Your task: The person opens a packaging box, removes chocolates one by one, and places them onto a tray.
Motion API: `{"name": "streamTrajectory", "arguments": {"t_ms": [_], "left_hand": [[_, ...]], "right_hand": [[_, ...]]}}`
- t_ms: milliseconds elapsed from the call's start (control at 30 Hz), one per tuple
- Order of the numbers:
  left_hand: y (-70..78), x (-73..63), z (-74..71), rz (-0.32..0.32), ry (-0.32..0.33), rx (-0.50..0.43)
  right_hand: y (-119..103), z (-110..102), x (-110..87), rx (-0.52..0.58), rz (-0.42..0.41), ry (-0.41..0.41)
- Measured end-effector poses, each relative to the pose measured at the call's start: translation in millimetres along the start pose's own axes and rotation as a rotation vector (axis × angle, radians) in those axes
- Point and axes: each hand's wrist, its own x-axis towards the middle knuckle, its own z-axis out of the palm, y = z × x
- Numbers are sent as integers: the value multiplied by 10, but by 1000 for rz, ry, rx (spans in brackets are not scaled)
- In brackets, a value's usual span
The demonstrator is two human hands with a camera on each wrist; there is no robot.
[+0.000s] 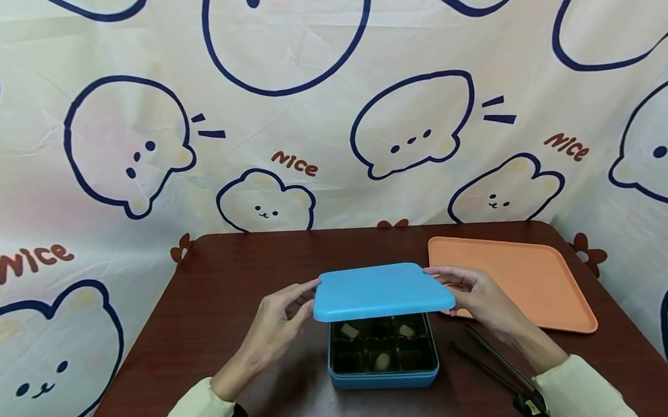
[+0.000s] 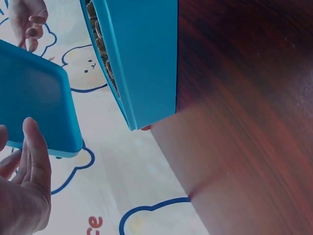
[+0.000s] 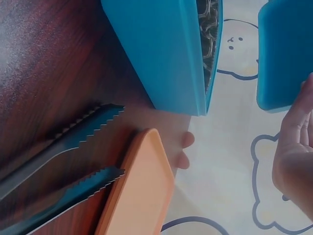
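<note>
Between both hands a blue lid point(image 1: 383, 292) is held up, tilted, over the back part of a blue box point(image 1: 383, 381). My left hand point(image 1: 275, 325) grips the lid's left edge; in the left wrist view the left hand's fingers point(image 2: 35, 147) reach under the lid point(image 2: 39, 98). At the opposite edge my right hand point(image 1: 485, 301) holds the lid's right side, also seen in the right wrist view as the right hand point(image 3: 296, 147). Inside the box is a dark divided insert point(image 1: 363, 355) with several small pale pieces point(image 1: 382, 361) in its compartments. The lid hides the box's rear.
An orange tray point(image 1: 517, 281) lies at the back right of the dark brown table point(image 1: 240, 260). Black tongs point(image 1: 496, 365) with serrated tips rest right of the box, near the right forearm. A curtain printed with bear outlines point(image 1: 327, 126) hangs behind the table.
</note>
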Motion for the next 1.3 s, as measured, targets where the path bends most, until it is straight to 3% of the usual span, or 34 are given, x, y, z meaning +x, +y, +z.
{"name": "streamTrajectory", "arguments": {"t_ms": [433, 700, 900, 1300], "left_hand": [[29, 25, -58, 4, 46, -91], [21, -2, -73, 21, 101, -89], [19, 4, -86, 38, 105, -101], [11, 42, -76, 67, 125, -99]], "right_hand": [[-99, 19, 7, -21, -31, 3], [-145, 45, 15, -56, -65, -2], [-172, 36, 17, -31, -61, -24], [-192, 39, 10, -45, -47, 9]]}}
